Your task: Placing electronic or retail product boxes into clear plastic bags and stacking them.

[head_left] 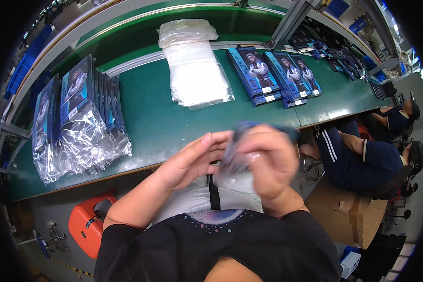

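Observation:
In front of my body, a dark blue box in a clear plastic bag (231,162) is held up at the table's front edge, tilted and smeared by motion. My right hand (273,160) has its fingers curled around the box's right side and the plastic. To the left of it, my left hand (192,159) is at the bag's left edge, fingers stretched out and apart; whether they press on the plastic is hard to tell. Beyond my hands lies a stack of clear plastic bags (197,77), flat on the green table (150,124).
At left lean several bagged boxes (77,89) with crumpled plastic ends. Boxes without bags sit in stacks (254,70) at back right, with more boxes (324,49) beyond. An orange stool (87,230) and a cardboard carton (336,211) stand below. Co-workers (380,160) sit at right.

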Motion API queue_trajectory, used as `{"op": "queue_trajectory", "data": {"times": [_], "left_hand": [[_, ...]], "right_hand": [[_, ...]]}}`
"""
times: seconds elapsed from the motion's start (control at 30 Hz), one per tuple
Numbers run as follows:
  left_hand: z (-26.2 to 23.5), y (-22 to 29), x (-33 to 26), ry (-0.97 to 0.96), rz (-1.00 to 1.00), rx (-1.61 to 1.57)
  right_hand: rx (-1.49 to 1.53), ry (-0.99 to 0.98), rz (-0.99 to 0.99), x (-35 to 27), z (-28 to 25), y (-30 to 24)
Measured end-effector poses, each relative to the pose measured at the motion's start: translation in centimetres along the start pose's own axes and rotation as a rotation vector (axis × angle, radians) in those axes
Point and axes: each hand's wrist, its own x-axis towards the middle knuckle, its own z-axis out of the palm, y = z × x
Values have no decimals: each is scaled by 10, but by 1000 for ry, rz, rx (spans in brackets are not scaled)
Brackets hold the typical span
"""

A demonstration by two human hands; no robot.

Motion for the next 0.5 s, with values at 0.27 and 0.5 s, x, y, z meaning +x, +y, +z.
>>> {"op": "queue_trajectory", "data": {"times": [0.27,0.5], "left_hand": [[-15,23,-9,275,256,-28],[-80,31,9,864,727,1586]], "right_hand": [[30,-314,-26,0,43,21],[85,-332,328,-14,35,36]]}}
